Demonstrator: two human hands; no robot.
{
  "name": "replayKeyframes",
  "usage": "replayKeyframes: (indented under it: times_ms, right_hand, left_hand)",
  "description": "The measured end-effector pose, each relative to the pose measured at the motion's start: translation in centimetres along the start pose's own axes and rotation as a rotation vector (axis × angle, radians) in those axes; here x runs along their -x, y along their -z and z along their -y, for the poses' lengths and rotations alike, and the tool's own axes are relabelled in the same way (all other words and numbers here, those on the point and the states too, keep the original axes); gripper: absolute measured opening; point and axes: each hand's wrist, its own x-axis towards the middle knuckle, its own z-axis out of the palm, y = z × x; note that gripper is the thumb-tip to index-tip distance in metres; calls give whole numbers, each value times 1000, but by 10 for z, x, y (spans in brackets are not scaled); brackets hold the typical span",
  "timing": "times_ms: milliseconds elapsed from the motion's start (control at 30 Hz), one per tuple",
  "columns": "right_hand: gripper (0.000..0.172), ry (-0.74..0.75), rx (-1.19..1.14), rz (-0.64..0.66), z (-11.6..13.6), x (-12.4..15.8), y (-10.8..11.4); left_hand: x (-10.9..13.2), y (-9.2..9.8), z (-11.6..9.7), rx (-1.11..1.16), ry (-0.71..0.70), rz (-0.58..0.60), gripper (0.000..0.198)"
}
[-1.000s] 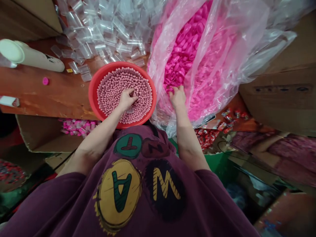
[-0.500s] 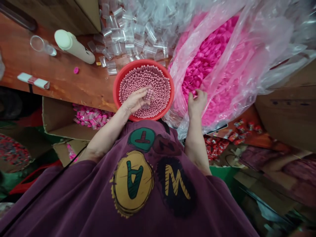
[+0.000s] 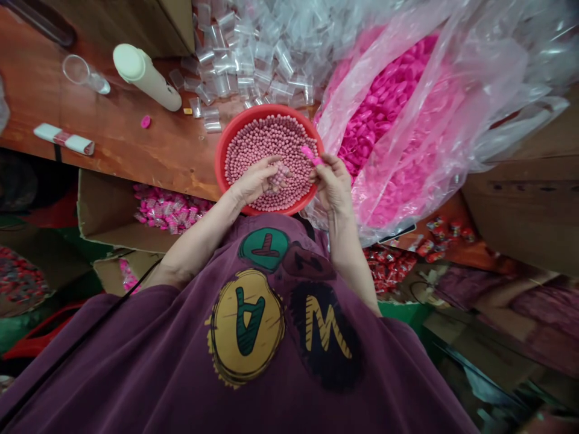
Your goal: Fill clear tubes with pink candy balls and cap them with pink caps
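Observation:
My left hand (image 3: 254,182) is closed around a small clear plastic cup (image 3: 279,175) with pink beads inside, held over the red basin (image 3: 221,158). Small round pink beads (image 3: 260,143) fill much of that basin. At the basin's right rim, my right hand (image 3: 335,182) pinches a bright pink plastic piece (image 3: 310,154), which points toward the cup but stays apart from it. A clear plastic bag (image 3: 348,99) full of similar pink plastic pieces (image 3: 377,105) lies open just right of this hand.
Many clear cups (image 3: 244,60) lie heaped behind the basin. A pale bottle (image 3: 149,78), a clear goblet-like item (image 3: 84,73) and a white folded packet (image 3: 64,139) are on the table's left. Below it, a cardboard box (image 3: 106,211) contains pink-topped filled cups (image 3: 172,208).
My right hand has come left from the open bag to the basin's rim, now with a pink plastic piece in its fingers. My left hand still holds the bead-filled cup.

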Motion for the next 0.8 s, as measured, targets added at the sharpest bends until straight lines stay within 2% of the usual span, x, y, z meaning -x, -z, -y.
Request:
replayKeyframes:
  times_ms: [100, 200, 433, 533, 633, 700, 800]
  right_hand:
    - [51, 26, 36, 64, 15, 12, -22]
    - [46, 99, 99, 101, 23, 19, -30]
    - [34, 303, 303, 78, 20, 23, -31]
    - [33, 370, 480, 45, 23, 23, -27]
    - [30, 418, 665, 72, 28, 24, -24]
    - [27, 442, 692, 125, 32, 24, -24]
    - [27, 422, 584, 188, 34, 25, -29]
  left_hand:
    - [7, -5, -3, -21, -23, 36, 47]
    - [12, -7, -7, -57, -25, 59, 35]
    - [18, -1, -13, -31, -26, 96, 24]
    - [19, 1, -13, -5, -16, 79, 25]
    - [20, 0, -12, -1, -11, 53, 29]
    - [20, 0, -11, -8, -13, 44, 31]
    - [19, 0, -10, -15, -5, 46, 34]
